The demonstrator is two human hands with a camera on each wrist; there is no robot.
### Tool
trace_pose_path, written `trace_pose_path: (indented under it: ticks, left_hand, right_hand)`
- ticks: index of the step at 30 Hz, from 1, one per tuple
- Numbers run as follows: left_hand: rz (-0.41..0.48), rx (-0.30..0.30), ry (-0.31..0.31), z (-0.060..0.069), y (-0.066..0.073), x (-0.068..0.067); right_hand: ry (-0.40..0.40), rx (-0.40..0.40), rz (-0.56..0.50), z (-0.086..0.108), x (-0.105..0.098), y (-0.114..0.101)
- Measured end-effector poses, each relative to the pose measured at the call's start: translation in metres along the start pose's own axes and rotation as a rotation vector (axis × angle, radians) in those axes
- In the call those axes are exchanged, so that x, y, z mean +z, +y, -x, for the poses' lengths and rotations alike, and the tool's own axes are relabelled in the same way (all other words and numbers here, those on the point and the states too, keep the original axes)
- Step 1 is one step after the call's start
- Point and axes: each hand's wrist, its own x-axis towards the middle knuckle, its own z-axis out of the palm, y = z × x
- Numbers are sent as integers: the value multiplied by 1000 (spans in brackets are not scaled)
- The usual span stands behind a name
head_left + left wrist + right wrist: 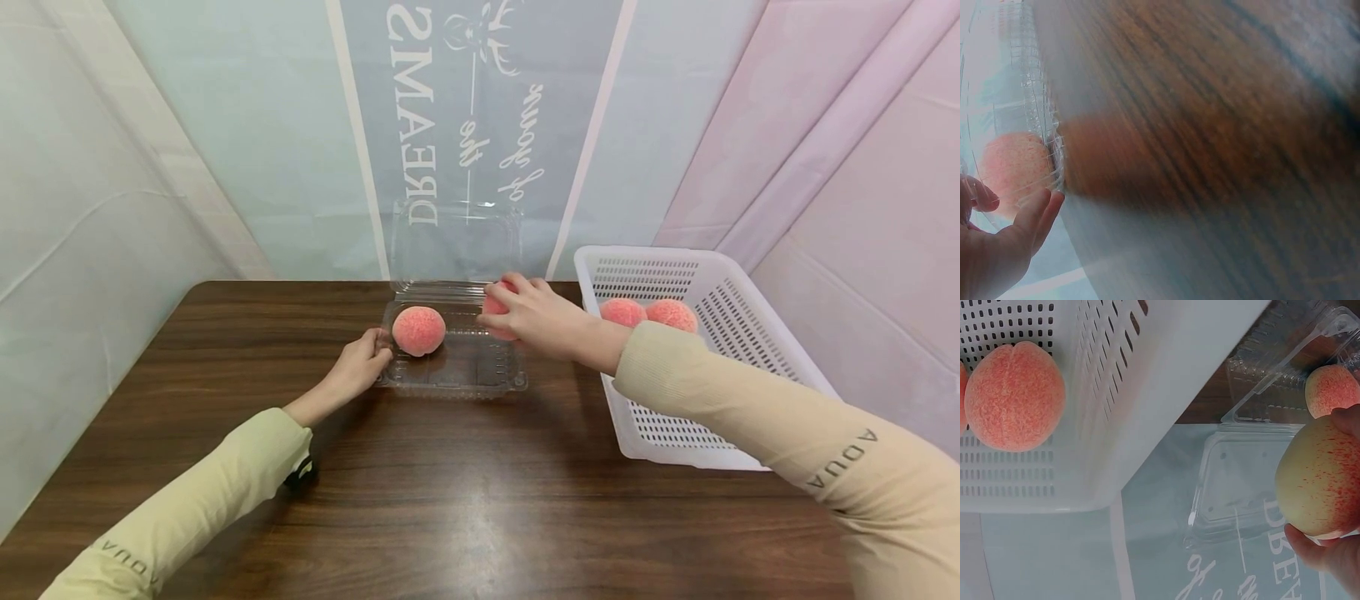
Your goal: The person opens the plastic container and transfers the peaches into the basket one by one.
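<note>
A clear plastic clamshell box [472,367] sits on the table with its lid [456,246] raised at the back. In its left half lies a pink peach [418,331]. My left hand [356,364] pinches the left rim of the box beside that peach. Over the right half, my right hand [543,321] grips a second peach [1313,481], pale yellow with red flecks on the side that the right wrist view shows. Whether this peach touches the box floor is hidden by the fingers.
To the right stands a white perforated plastic basket [686,457], its near part passing under my right forearm. Two more peaches, one left [622,312] and one right [672,315], lie inside it. A printed cloth [480,100] hangs behind the dark wooden table [420,500].
</note>
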Motion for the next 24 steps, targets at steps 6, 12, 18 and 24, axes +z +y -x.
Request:
trace_pose_path:
  ticks: [6,12,18,24]
  left_hand:
    - [-2,-1,4,0,0,0]
    - [2,1,1,-1,-1,1]
    - [1,-3,2,-1,-1,1]
    - [0,4,6,0,-1,1]
  right_hand:
    - [-3,7,-4,4,-1,2]
    - [18,10,-5,8,-2,5]
    - [40,12,7,12,-4,8]
    - [42,1,23,17,-6,9]
